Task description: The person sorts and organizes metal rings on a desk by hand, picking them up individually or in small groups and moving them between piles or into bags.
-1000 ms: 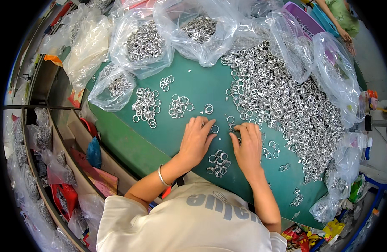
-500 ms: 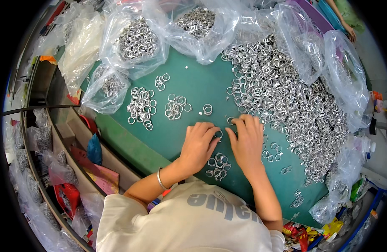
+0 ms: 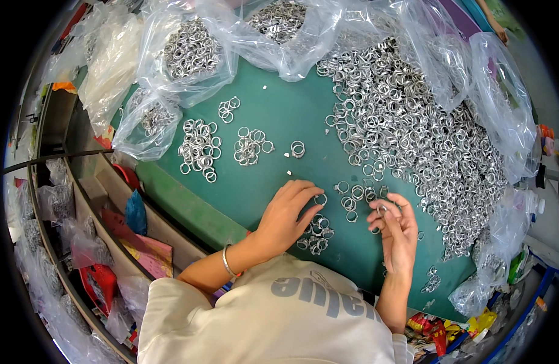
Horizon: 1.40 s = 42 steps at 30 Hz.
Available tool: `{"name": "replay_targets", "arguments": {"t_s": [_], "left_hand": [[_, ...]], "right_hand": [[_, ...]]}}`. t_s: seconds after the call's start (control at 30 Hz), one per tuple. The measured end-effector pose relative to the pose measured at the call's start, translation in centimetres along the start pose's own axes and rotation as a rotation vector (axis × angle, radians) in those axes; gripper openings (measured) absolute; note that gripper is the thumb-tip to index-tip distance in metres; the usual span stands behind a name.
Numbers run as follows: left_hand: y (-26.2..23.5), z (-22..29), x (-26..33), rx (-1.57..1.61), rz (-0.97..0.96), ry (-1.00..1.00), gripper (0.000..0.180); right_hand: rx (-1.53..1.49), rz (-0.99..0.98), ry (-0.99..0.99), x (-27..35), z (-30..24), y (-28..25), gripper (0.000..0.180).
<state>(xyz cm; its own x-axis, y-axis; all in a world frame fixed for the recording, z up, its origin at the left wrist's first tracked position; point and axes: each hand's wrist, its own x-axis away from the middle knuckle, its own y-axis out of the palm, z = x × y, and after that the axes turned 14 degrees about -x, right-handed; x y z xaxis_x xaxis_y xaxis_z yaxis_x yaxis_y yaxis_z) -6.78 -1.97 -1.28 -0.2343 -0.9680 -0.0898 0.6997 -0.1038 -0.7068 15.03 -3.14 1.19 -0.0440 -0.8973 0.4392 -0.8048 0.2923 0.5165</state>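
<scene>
Nearby, ring heap [image 3: 413, 133] crowds right hand [image 3: 396, 233]; bags [image 3: 188, 57] behind.

2 hands [image 3: 346, 221] over a green table [image 3: 279, 115]; silver rings [image 3: 407, 127] heaped; clear bags [image 3: 188, 54] behind

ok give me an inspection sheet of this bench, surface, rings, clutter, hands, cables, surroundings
surface: green table top, mostly covered at the right and far side.
job's things: big loose heap of metal rings at right; small sorted clusters at left; a small pile under the hands.
clutter: clear plastic bags of rings along the far edge, empty bags at right.
grippers: left hand flat on the table, fingertip at a ring; right hand raised, pinching a ring.
cables: one dark cable or rod at left, cannot tell which.
surroundings: shelf with bagged parts and coloured packets at left; bottles and packets at right edge.
</scene>
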Motion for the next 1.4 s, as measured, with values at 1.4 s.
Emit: {"name": "replay_targets", "arguments": {"t_s": [1.4], "left_hand": [[2.2, 2.6, -0.3, 0.332, -0.144, -0.128, 0.028]], "right_hand": [[1.331, -0.011, -0.733, -0.5, 0.7, 0.0, 0.015]]}}
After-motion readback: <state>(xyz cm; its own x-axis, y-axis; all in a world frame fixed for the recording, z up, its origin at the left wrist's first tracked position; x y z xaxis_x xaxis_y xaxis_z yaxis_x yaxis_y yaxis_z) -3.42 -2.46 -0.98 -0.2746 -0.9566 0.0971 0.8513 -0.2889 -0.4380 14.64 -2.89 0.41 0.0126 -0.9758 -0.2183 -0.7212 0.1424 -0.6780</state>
